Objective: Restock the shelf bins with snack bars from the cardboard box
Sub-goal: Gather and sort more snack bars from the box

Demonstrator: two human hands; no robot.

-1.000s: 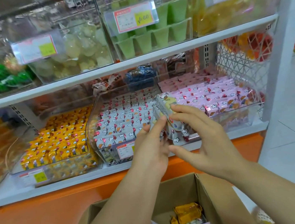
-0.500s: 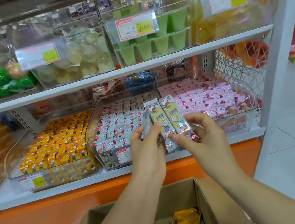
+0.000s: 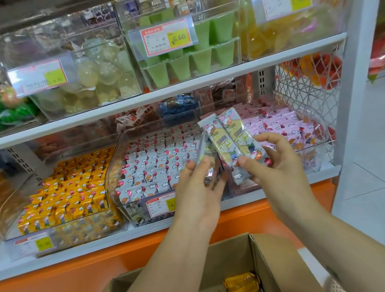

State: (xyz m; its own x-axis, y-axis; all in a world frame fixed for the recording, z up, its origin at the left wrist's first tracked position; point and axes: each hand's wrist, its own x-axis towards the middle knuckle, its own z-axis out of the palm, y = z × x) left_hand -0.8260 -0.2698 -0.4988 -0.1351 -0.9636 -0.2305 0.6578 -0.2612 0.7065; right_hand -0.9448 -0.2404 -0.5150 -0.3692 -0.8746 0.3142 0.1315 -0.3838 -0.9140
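Snack bars point(image 3: 232, 145) fanned upright, left hand point(image 3: 197, 193) and right hand point(image 3: 279, 169) pinching their lower ends, shelf bin point(image 3: 114, 172) behind, cardboard box point(image 3: 227, 258) below

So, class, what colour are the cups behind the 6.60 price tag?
Pale green cups, head view.

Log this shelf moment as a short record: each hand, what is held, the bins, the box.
left hand: grips the lower end of the snack bars
right hand: pinches the same bars, thumb on front
snack bars: several, top ends up, tilted, in front of the bins
white bin: white-wrapped bars in rows
yellow bin: yellow-wrapped bars
pink bin: pink-wrapped bars
cardboard box: open, below the hands, some bars inside
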